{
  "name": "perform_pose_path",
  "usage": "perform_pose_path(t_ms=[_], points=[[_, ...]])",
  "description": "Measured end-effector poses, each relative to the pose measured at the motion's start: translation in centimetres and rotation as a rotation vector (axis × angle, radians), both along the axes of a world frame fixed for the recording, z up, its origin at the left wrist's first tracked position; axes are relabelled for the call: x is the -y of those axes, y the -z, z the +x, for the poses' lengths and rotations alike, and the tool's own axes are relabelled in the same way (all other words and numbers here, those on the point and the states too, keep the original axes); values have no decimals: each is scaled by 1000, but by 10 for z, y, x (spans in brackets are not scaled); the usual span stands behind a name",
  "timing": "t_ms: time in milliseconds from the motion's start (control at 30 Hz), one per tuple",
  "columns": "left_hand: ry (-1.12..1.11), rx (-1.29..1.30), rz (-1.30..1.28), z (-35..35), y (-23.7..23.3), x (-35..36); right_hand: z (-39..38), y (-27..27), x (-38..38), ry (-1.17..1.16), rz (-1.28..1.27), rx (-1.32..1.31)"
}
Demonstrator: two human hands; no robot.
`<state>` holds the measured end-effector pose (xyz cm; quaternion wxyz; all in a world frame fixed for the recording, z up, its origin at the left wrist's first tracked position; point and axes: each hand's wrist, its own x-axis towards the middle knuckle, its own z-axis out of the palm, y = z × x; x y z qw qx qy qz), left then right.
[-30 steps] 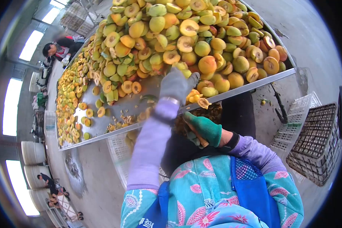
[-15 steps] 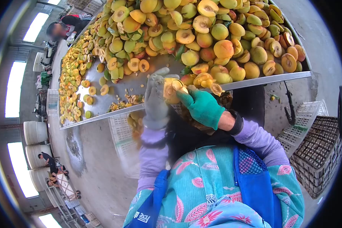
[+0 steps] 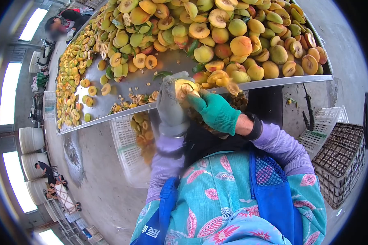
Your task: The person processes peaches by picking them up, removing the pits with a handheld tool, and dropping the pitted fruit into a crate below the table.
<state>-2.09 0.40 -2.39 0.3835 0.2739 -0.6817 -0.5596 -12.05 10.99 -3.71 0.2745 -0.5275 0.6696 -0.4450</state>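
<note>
My left hand (image 3: 170, 104), in a pale grey glove, is wrapped round a cut yellow fruit (image 3: 184, 86) at the table's front edge. My right hand (image 3: 217, 112), in a green glove, is closed with its thumb and fingertips against that fruit's right side. Something thin and curved shows on the fruit between the hands; whether my right hand grips it is hidden. Yellow peeled pieces (image 3: 219, 78) lie just beyond my right hand. Halved and whole fruit (image 3: 240, 45) are heaped on the metal table (image 3: 282, 81).
White crates (image 3: 124, 141) stand below the table's edge, one with fruit. More crates (image 3: 340, 153) are at the right. A co-worker (image 3: 67, 23) is at the table's far left. Two people (image 3: 49, 173) are near a cart farther back. White tubs (image 3: 31, 139) line the left.
The view has shifted slightly, moving the table and background left. Both hands remain at the fruit, with my right fingertips slightly lower against it.
</note>
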Motion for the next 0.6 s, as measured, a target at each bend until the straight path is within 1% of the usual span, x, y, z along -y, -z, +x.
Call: perform_pose_path(t_ms=[100,167,200,267,300,333,367,400,433,467,533,567,600], points=[[-46,116,-179,0,5,4,-8,-8,-4,-96,53,58],[-79,182,-337,3,14,10,-10,-25,-8,-92,129,263],[-94,216,-426,5,19,14,-6,-36,-10,-52,182,432],[-77,141,-240,-1,6,7,0,-41,-13,-11,233,661],[-42,32,31,-7,-8,-2,1,-38,-12,-10,227,721],[-7,-77,300,-14,-18,-8,6,-31,-10,12,156,763],[-87,-77,40,-18,-16,-11,11,-25,-9,30,84,803],[-165,-74,-221,-22,-13,-15,22,-10,-6,68,-49,826],[-193,-95,-233,-22,-12,-16,28,-3,-4,109,-185,845],[-221,-116,-245,-23,-10,-17,23,-17,-6,78,-8,1061],[-183,-195,237,-16,-7,-22,14,-45,-16,4,375,1477],[-167,-108,300,-14,-11,-17,31,-39,-6,153,333,1506],[-147,57,192,-13,-16,-12,31,-41,-8,144,316,1426]])
